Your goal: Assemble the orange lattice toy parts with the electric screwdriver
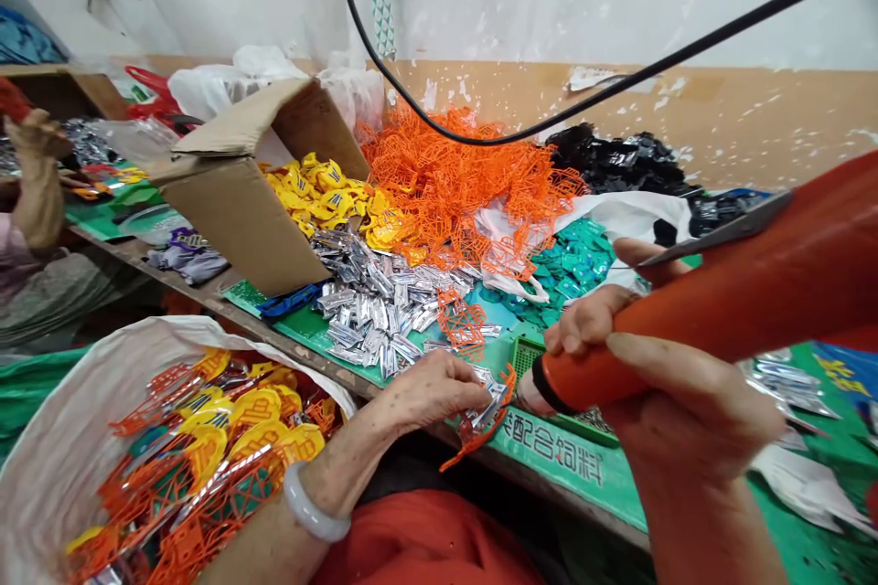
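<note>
My left hand point(439, 388), with a pale bangle on its wrist, pinches a small part made of silver pieces and an orange plastic frame point(488, 439) at the table's front edge. My right hand point(676, 379) wraps round a red-orange power screwdriver point(727, 283) with a metal lever along its top. The tool's tip points down left at the orange frame; whether they touch I cannot make out. Just behind the tip sits a small green basket point(527, 353), partly hidden by the tool. A loose orange lattice piece point(463, 324) lies beyond my left hand.
A cardboard box point(233, 210) spills yellow parts point(329, 196) beside silver pieces point(377, 302), orange lattices point(459, 174) and teal parts point(576, 256). A white sack point(41, 466) of assembled pieces stands front left. A black cable point(480, 142) hangs across. Another person's hand point(37, 137) shows far left.
</note>
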Action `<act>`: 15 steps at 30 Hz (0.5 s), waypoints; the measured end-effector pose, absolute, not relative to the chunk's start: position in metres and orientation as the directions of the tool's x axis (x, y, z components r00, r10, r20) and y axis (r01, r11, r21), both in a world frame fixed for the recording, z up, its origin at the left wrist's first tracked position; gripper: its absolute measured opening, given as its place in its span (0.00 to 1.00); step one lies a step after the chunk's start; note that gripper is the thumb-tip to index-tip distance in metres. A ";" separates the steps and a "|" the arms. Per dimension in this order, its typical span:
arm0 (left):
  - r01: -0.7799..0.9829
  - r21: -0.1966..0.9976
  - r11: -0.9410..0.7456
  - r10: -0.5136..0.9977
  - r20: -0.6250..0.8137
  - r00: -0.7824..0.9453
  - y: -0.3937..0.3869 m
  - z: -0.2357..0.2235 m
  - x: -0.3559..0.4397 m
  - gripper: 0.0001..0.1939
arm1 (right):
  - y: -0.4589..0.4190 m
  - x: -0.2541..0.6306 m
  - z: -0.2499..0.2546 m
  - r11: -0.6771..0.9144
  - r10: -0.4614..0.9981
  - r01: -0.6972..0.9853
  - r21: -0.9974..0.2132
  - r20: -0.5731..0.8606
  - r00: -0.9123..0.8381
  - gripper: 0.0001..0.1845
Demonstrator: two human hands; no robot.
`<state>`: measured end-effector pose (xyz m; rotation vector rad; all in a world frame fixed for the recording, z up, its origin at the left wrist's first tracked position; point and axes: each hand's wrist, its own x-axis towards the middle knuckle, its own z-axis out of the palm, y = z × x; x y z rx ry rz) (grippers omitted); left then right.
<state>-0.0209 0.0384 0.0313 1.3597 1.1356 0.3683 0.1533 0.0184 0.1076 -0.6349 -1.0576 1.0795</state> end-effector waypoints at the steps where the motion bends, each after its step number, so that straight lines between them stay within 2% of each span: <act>1: 0.380 0.891 0.247 0.782 -0.415 0.465 0.038 0.031 -0.021 0.11 | 0.017 0.151 0.107 0.368 0.927 -0.390 -0.844 0.365 0.086 0.23; 7: 0.337 0.916 0.216 0.796 -0.365 0.482 0.038 0.025 -0.021 0.12 | 0.015 0.139 0.104 0.352 0.932 -0.371 -0.859 0.356 0.060 0.26; 15: 0.295 0.932 0.212 0.815 -0.335 0.473 0.039 0.018 -0.019 0.11 | 0.016 0.132 0.102 0.344 0.936 -0.341 -0.875 0.349 0.049 0.24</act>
